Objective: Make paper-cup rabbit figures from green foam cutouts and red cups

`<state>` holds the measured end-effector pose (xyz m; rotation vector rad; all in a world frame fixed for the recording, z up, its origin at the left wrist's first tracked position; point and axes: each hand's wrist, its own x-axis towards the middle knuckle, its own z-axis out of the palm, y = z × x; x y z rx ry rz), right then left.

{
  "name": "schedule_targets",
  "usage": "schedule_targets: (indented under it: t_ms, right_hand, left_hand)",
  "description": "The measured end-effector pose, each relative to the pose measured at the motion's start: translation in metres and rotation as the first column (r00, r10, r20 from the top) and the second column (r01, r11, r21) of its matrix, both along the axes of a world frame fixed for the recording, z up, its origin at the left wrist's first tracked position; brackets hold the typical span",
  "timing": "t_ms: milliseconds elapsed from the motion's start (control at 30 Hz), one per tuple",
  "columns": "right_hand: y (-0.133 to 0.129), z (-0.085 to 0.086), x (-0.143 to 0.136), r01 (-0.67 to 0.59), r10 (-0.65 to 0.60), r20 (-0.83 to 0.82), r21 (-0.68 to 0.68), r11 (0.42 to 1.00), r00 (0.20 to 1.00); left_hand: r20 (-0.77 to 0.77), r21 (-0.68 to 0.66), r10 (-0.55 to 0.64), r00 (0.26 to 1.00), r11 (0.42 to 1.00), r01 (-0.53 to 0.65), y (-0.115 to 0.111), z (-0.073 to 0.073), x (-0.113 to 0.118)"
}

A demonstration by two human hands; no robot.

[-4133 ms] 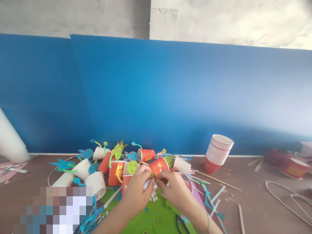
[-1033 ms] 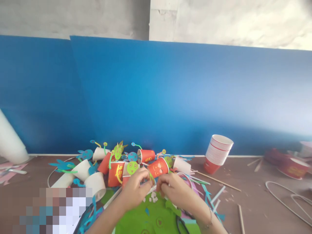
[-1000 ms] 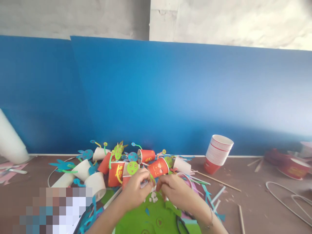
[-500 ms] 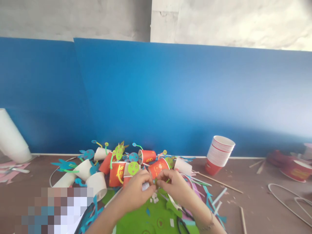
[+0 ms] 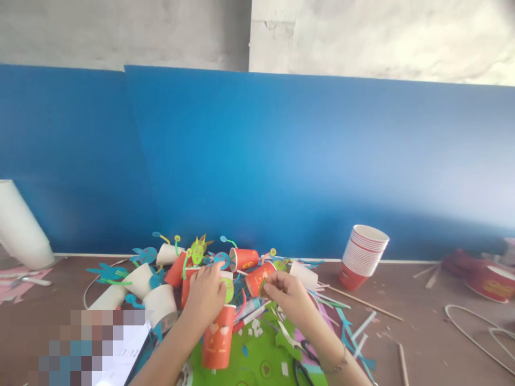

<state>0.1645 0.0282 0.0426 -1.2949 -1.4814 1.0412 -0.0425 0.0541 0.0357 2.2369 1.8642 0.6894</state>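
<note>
My left hand [image 5: 206, 292] is at a red paper cup [image 5: 218, 340] with its rim up. The thumb lies by the rim and against a round green paper face [image 5: 229, 290] above it; the fingers curl over behind, partly hidden. A curved pink strip [image 5: 242, 303] sticks out beside this cup. My right hand [image 5: 284, 290] pinches a small dark green piece [image 5: 263, 288], mostly covered by the fingertips. Scissors [image 5: 286, 331] with black handles lie under the right wrist, on green sheets [image 5: 249, 364] dotted with small white bits [image 5: 253, 328].
Decorated red and white cups [image 5: 160, 303] crowd the table's back and left. A stack of cups [image 5: 364, 256] stands at the right. Wooden sticks [image 5: 364, 303], blue paper strips [image 5: 345, 327] and a white cable [image 5: 470, 327] lie rightward. A phone [image 5: 120, 354] sits at lower left.
My left hand has moved left and up, away from my right hand. The red cup now shows in front of the pile, near my left wrist. My right hand has shifted slightly right.
</note>
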Motion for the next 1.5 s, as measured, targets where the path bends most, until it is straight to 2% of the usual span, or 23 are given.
schedule_targets:
  t_ms: [100,200,300,400,500,700,1067,1500]
  right_hand:
    - [0.004,-0.004,0.0,0.041,-0.041,-0.067,0.001,0.999,0.997]
    - [0.007,-0.007,-0.001,0.064,-0.061,-0.129,0.015,0.998,0.99]
    - [0.007,-0.008,-0.003,0.046,-0.04,-0.186,0.025,0.999,0.982]
    - [0.007,-0.01,-0.006,0.023,-0.019,-0.217,0.015,1.0,0.976]
    - [0.007,-0.012,-0.008,0.011,-0.009,-0.227,0.009,1.0,0.974]
    - [0.007,-0.013,-0.01,-0.002,0.001,-0.218,-0.004,1.0,0.976]
    - [0.001,-0.003,-0.012,-0.025,0.017,-0.25,-0.029,0.999,0.968]
    - [-0.004,0.007,-0.015,-0.071,0.051,-0.3,-0.056,0.996,0.953]
  left_hand:
    - [0.265,-0.146,-0.104,0.959,0.978,0.147,-0.005,0.008,0.003]
    - [0.537,-0.192,-0.169,0.826,0.929,0.315,-0.011,0.015,0.008]
    - [0.676,-0.179,-0.188,0.712,0.896,0.406,-0.019,0.021,0.014]
    - [0.755,-0.188,-0.165,0.635,0.873,0.45,-0.022,0.023,0.019]
    - [0.793,-0.198,-0.139,0.594,0.862,0.466,-0.022,0.021,0.022]
    - [0.821,-0.206,-0.107,0.561,0.86,0.466,-0.021,0.019,0.024]
    - [0.859,-0.206,-0.076,0.506,0.854,0.478,-0.024,0.015,0.028]
    - [0.874,-0.267,0.011,0.486,0.847,0.46,-0.024,0.018,0.028]
